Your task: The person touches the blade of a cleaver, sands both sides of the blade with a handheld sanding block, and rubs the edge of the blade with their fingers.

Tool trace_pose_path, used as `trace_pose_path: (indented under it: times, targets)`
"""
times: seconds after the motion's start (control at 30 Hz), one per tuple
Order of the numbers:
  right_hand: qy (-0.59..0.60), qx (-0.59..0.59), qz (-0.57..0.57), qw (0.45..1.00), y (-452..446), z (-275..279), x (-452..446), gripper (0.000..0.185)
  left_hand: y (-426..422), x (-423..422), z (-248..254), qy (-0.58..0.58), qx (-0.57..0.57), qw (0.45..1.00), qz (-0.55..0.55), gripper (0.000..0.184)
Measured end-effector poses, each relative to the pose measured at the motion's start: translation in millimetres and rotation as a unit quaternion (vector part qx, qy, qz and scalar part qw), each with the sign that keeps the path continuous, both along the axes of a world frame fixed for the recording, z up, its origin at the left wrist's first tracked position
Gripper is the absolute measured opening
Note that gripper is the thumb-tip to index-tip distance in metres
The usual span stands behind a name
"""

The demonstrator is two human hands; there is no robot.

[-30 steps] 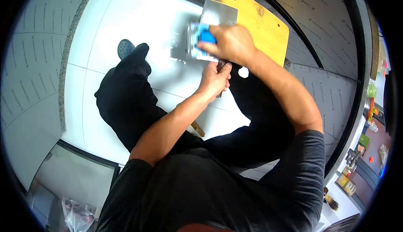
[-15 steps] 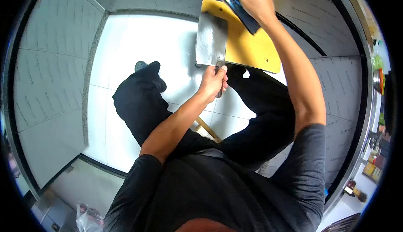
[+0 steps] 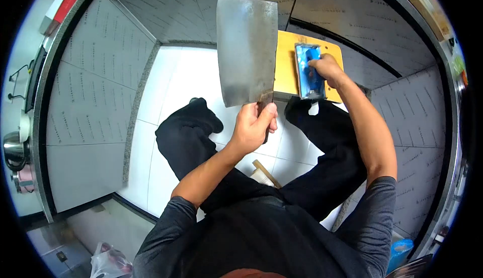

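Note:
A broad steel cleaver [image 3: 246,52] stands out in front of me, its blade pointing away. My left hand [image 3: 254,124] is closed around its handle, thumb along the near side. To the right, my right hand [image 3: 328,71] grips a blue hand sander [image 3: 311,83] with metal ends. The sander is over a yellow wooden stool [image 3: 287,69]; whether it touches the seat I cannot tell. The cleaver's blade covers part of the stool's left edge, and a gap separates it from the sander.
White floor tiles [image 3: 173,77] lie below, between my legs in black trousers [image 3: 327,127]. A wooden piece [image 3: 266,173] is on the floor near my lap. Grey patterned cabinet panels [image 3: 100,92] surround me. A kettle [image 3: 16,151] stands at far left, a plastic bag [image 3: 108,262] lower left.
The cleaver has come up off the stool, closer to the camera. My right hand has brought the sander down and nearer, turning its blue top into view. The camera view has shifted.

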State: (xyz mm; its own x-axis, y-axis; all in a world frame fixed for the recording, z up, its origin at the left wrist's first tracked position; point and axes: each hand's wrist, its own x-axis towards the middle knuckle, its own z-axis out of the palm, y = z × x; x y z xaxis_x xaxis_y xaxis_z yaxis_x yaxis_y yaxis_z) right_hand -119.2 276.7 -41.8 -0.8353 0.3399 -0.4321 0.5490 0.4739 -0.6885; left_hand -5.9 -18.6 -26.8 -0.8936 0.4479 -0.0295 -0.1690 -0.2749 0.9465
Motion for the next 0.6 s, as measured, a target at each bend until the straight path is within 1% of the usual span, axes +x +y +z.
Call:
trace_pose_path:
  times: [0.07, 0.1, 0.13, 0.2, 0.23, 0.27, 0.3, 0.33, 0.37, 0.4, 0.43, 0.47, 0.5, 0.53, 0.6]
  targets:
    - [0.011, -0.051, 0.007, 0.999, -17.4, -6.3, -4.7, 0.030, -4.2, 4.6, 22.2, -0.003, -0.003, 1.000, 0.005, 0.023]
    - [-0.009, -0.088, 0.033, 0.996, -33.1, 8.7, -1.5, 0.032, -6.6, 7.6, 29.5, 0.012, -0.014, 1.000, 0.005, 0.023]
    - [-0.014, -0.075, 0.049, 0.996, -47.2, 18.6, -1.8, 0.032, -8.4, 9.2, 37.2, 0.028, -0.027, 0.999, 0.006, 0.022]
    - [-0.008, -0.110, 0.078, 0.991, -51.7, -5.0, -13.7, 0.037, -14.7, 13.8, 49.9, 0.028, -0.038, 0.999, -0.011, 0.021]
    - [-0.007, -0.054, 0.088, 0.995, -56.6, -9.5, -19.5, 0.039, -15.3, 17.7, 52.4, 0.033, -0.034, 0.999, -0.003, 0.021]
    - [-0.003, -0.058, 0.091, 0.994, -54.4, -13.3, -20.1, 0.039, -12.4, 21.3, 55.5, 0.039, -0.031, 0.999, 0.005, 0.021]
    - [0.031, 0.123, 0.140, 0.982, -61.4, -6.1, -16.9, 0.041, -13.1, 24.8, 62.2, 0.049, -0.038, 0.998, 0.002, 0.022]
    - [0.064, 0.301, 0.181, 0.934, -68.0, 5.0, -13.3, 0.044, -13.5, 27.4, 66.4, 0.054, -0.039, 0.998, 0.002, 0.022]
    - [0.100, 0.342, 0.183, 0.916, -70.0, 17.5, -9.4, 0.047, -12.7, 30.4, 69.4, 0.079, -0.074, 0.994, 0.020, 0.022]
    - [0.102, 0.343, 0.182, 0.916, -68.4, 28.0, -8.4, 0.047, -12.2, 33.7, 72.4, 0.102, -0.106, 0.988, 0.038, 0.021]
    - [0.173, 0.123, 0.168, 0.963, -65.5, 40.0, -9.8, 0.049, -12.2, 34.7, 71.4, 0.106, -0.104, 0.988, 0.038, 0.021]
    - [0.235, -0.103, 0.146, 0.956, -60.7, 53.0, -8.7, 0.051, -12.5, 35.2, 66.8, 0.139, -0.161, 0.974, 0.074, 0.022]
    - [0.226, -0.241, 0.123, 0.936, -66.8, 85.9, 9.9, 0.054, -13.1, 36.2, 65.2, 0.171, -0.217, 0.955, 0.108, 0.022]
    - [0.214, -0.375, 0.099, 0.897, -77.5, 118.7, 32.6, 0.057, -12.4, 35.0, 67.0, 0.206, -0.235, 0.940, 0.135, 0.023]
    - [0.238, -0.410, 0.165, 0.865, -84.1, 143.2, 57.1, 0.066, -14.3, 29.4, 62.1, 0.257, -0.304, 0.903, 0.165, 0.029]
